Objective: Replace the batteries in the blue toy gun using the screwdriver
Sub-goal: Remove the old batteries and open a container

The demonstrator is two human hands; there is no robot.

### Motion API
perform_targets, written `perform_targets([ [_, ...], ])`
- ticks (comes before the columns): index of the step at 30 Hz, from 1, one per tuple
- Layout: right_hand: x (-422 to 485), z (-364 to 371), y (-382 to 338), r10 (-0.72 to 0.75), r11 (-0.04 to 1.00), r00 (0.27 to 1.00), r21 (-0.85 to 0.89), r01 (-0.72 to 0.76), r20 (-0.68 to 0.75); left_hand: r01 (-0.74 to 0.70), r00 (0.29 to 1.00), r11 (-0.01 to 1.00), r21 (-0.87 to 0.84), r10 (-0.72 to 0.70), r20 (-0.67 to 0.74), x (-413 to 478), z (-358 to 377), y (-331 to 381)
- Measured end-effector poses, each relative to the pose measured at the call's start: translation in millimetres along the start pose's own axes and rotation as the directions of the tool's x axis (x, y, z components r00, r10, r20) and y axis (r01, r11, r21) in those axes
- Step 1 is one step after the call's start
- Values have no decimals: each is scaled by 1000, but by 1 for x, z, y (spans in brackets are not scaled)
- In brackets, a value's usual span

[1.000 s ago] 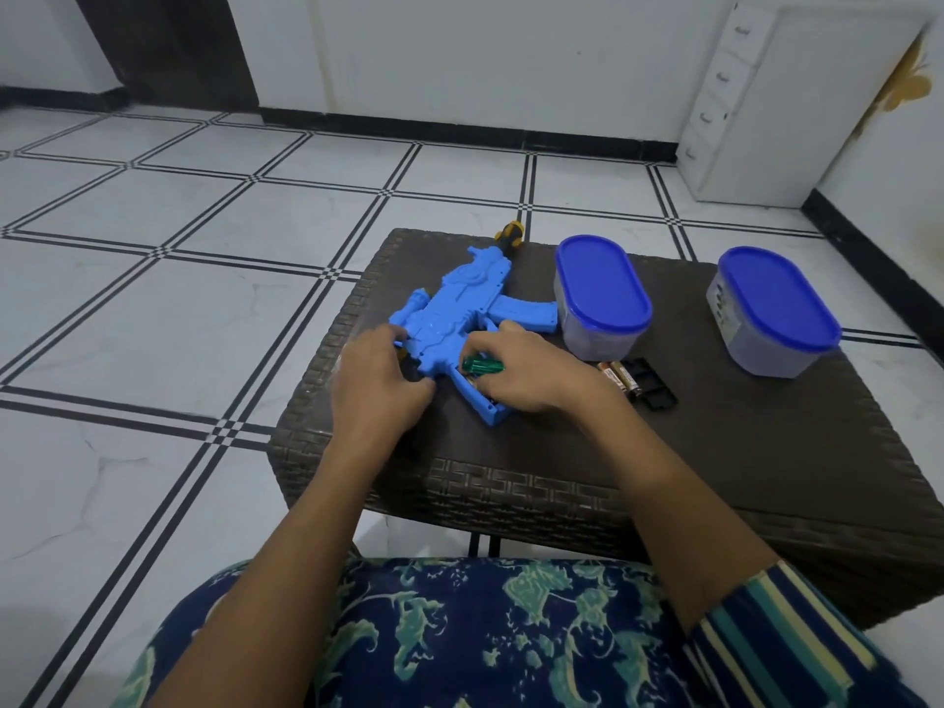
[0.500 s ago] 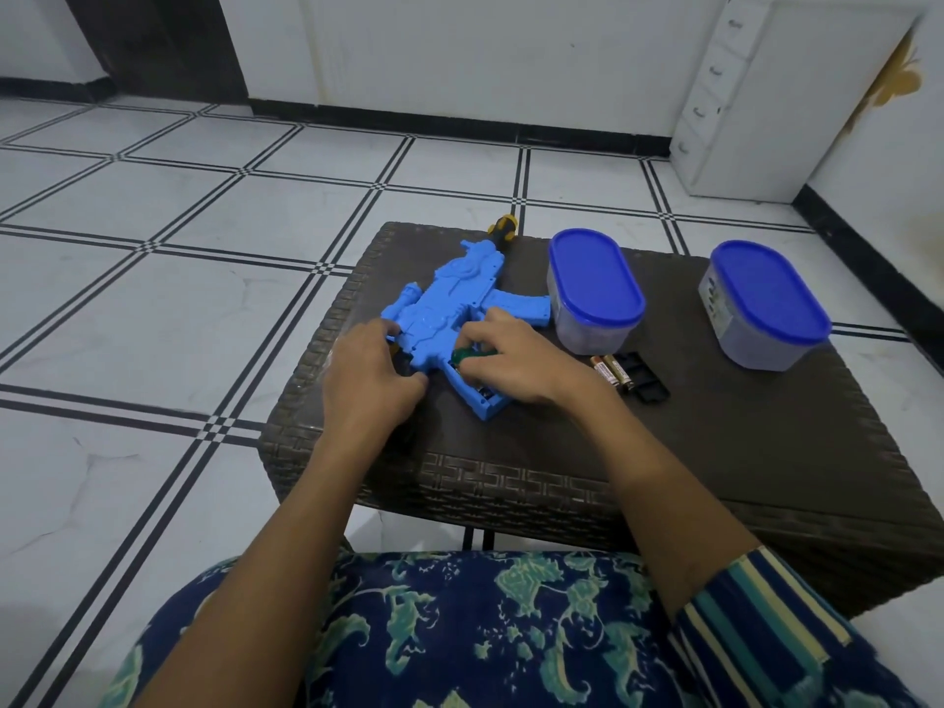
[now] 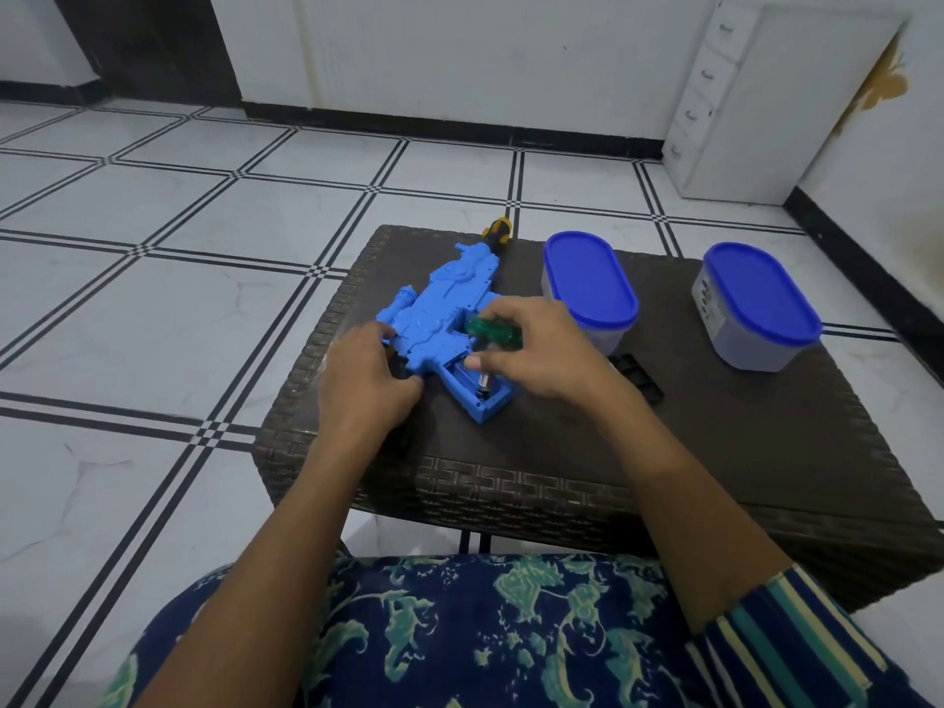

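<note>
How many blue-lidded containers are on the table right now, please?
2. One container stands just beyond the right hand, beside the toy gun; the other container stands apart toward the table's right edge. None appears hidden.

Glossy moulded plastic toy gun (image 3: 443,319) lies on a rough woven-wicker table (image 3: 740,452) over shiny floor tiles (image 3: 153,309).

One blue toy gun (image 3: 439,319) lies on one dark woven table (image 3: 715,452), flanked by two oval containers with blue lids, one nearer the gun (image 3: 590,288) and one to its right (image 3: 758,304). Two hands, left (image 3: 365,380) and right (image 3: 541,350), work over it. One green-handled screwdriver (image 3: 493,332), one battery (image 3: 484,384) in the open compartment, one black cover (image 3: 638,375).
</note>
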State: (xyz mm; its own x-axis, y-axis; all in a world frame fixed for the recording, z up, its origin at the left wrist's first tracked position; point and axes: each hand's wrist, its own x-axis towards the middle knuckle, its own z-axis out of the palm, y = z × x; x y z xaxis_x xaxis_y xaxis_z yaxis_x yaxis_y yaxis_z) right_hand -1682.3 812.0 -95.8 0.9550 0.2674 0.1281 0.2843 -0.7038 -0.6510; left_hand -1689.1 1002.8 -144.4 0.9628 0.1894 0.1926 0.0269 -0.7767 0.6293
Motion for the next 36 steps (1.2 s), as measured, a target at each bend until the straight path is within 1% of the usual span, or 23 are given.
perform_targets([
  [2, -8, -14, 1, 35, 999, 992, 25, -33, -124, 2, 1000, 1000, 22, -2, 6, 0, -1, 2],
  [5, -21, -39, 12, 139, 989, 929, 98, -111, -342, 14, 1000, 998, 53, -15, 18, 0, -2, 4],
  [6, -25, -45, 17, 176, 983, 904, 117, -141, -390, 15, 1000, 998, 68, -16, 24, -1, -2, 6],
  [8, -34, -53, 27, 230, 973, 863, 86, -214, -450, 14, 999, 995, 103, -18, 32, -4, -3, 11],
  [10, -39, -51, 35, 279, 959, 850, 79, -273, -447, 26, 998, 983, 182, -35, 46, -9, -4, 17],
  [12, -47, -52, 39, 310, 948, 847, 71, -311, -432, -22, 997, 967, 255, 3, 73, -14, -3, 27],
  [14, -50, -48, 42, 311, 944, 854, 30, -329, -417, -167, 984, 955, 245, 144, 109, -15, -3, 35],
  [16, -53, -43, 44, 303, 944, 866, 2, -330, -398, -359, 923, 921, 154, 326, 203, -15, -2, 43],
  [17, -54, -40, 46, 294, 945, 874, -18, -326, -386, -419, 883, 901, 107, 378, 279, -15, -1, 47],
  [19, -57, -33, 47, 267, 942, 894, -97, -321, -359, -452, 821, 890, 56, 390, 418, -16, 4, 52],
  [20, -59, -32, 48, 259, 936, 900, -139, -324, -350, -453, 806, 889, 64, 378, 456, -17, 7, 55],
  [23, -63, -29, 48, 269, 898, 908, -257, -357, -322, -468, 798, 872, 145, 346, 493, -17, 15, 58],
  [26, -65, -26, 50, 285, 866, 914, -331, -375, -288, -468, 801, 870, 156, 343, 490, -16, 19, 65],
  [30, -68, -26, 48, 318, 874, 914, -296, -385, -251, -491, 798, 859, 145, 377, 469, -19, 23, 74],
  [32, -70, -32, 48, 348, 892, 897, -198, -406, -272, -497, 796, 857, 132, 391, 462, -20, 23, 79],
  [34, -73, -43, 53, 400, 891, 847, -68, -449, -351, -511, 788, 853, 112, 411, 459, -22, 26, 84],
  [36, -79, -57, 62, 471, 856, 778, 2, -517, -416, -535, 771, 842, 66, 454, 447, -24, 30, 90],
])
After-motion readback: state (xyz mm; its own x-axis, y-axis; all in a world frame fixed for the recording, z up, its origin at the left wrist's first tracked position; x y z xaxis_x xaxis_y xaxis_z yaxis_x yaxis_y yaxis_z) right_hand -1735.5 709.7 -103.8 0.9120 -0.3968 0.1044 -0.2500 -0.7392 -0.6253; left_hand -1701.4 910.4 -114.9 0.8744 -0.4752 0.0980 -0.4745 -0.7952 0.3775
